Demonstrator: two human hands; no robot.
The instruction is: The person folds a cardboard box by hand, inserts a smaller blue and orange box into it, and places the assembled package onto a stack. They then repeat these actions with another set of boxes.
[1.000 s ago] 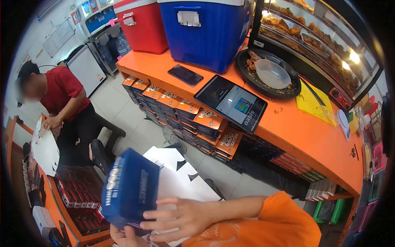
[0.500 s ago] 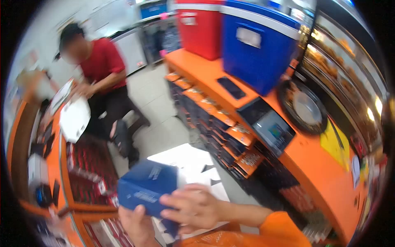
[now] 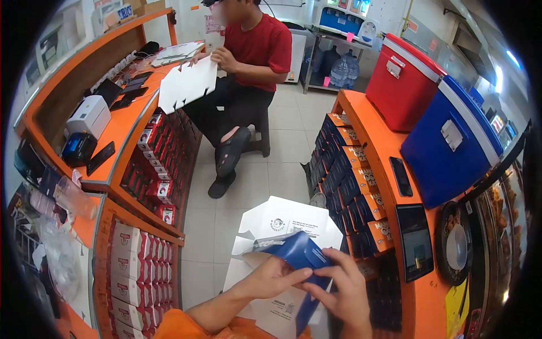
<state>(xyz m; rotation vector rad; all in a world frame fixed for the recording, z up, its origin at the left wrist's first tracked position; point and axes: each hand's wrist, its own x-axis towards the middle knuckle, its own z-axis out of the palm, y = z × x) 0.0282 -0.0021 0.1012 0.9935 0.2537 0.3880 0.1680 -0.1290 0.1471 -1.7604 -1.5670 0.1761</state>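
Observation:
A part-folded blue carton (image 3: 299, 250) sits between my hands above my lap. Its pale inner side shows at the left, and a blue flap hangs toward the bottom. My left hand (image 3: 274, 278) grips the near left side, thumb on the blue card. At the right edge, my right hand (image 3: 345, 287) pinches the carton between thumb and fingers. Beneath both hands lie flat white carton sheets (image 3: 248, 223), one with a round printed logo and small text.
Across the aisle a seated person in a red shirt (image 3: 259, 45) holds a white die-cut sheet (image 3: 189, 85). Boxes (image 3: 135, 254) fill the left shelves. The right orange counter (image 3: 361, 107) bears red (image 3: 401, 85) and blue coolers (image 3: 451, 141), a phone (image 3: 401, 176) and a tablet (image 3: 415, 243).
My view has swung, so the room now sits straighter. The blue carton has turned and opened, showing its pale inside. My left hand now grips its near left side, my right hand its right edge.

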